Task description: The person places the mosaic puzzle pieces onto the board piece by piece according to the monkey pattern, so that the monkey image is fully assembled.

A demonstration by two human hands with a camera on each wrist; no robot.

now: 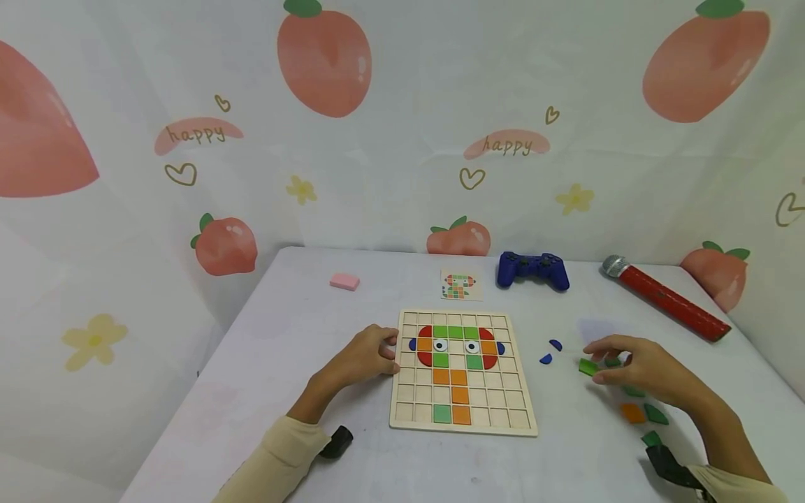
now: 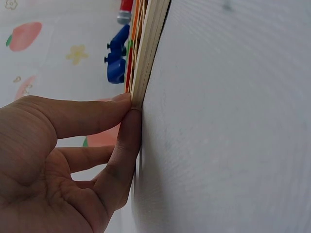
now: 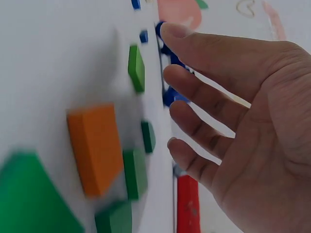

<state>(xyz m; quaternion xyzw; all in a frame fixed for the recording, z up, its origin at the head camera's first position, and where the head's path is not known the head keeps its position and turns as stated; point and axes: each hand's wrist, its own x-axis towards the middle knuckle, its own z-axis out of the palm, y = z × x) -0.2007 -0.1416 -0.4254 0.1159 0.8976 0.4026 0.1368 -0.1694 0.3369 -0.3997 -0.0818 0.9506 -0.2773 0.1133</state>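
Note:
A square wooden grid board lies on the white table, with red, orange, green and blue pieces and two eye tiles arranged on it. My left hand holds the board's left edge, thumb and fingertips against the rim. To the right of the board, my right hand hovers over loose pieces, its fingers loosely bent and apart. Closest to its fingertips is a light green tile, with a gap between in the right wrist view. An orange square and several darker green pieces lie near that hand.
Two blue half-rounds lie between board and right hand. Behind the board are a patterned card, a blue game controller and a pink block. A red microphone lies at the back right, near the fruit-printed backdrop.

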